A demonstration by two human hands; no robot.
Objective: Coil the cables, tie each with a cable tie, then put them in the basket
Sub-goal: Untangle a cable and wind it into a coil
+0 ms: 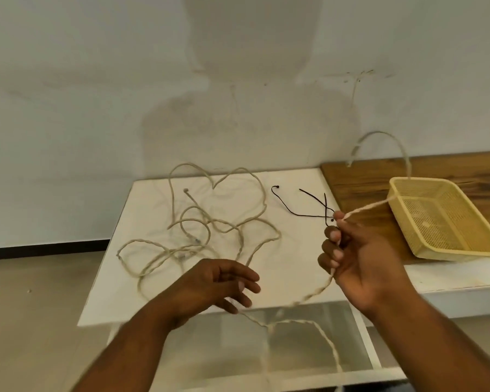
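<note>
A beige twisted cable (210,222) sprawled tangled over the white surface (294,250). The right hand (359,250) pinched one strand; left hand (221,284) fingers were spread, blurred.

Your right hand (357,256) pinches the beige cable (364,208) up over the white table (300,250), its far end arching above the yellow basket (447,250). Your left hand (218,284) hovers open-fingered by the loose loops, black cable ties (303,206) lying just beyond.
</note>
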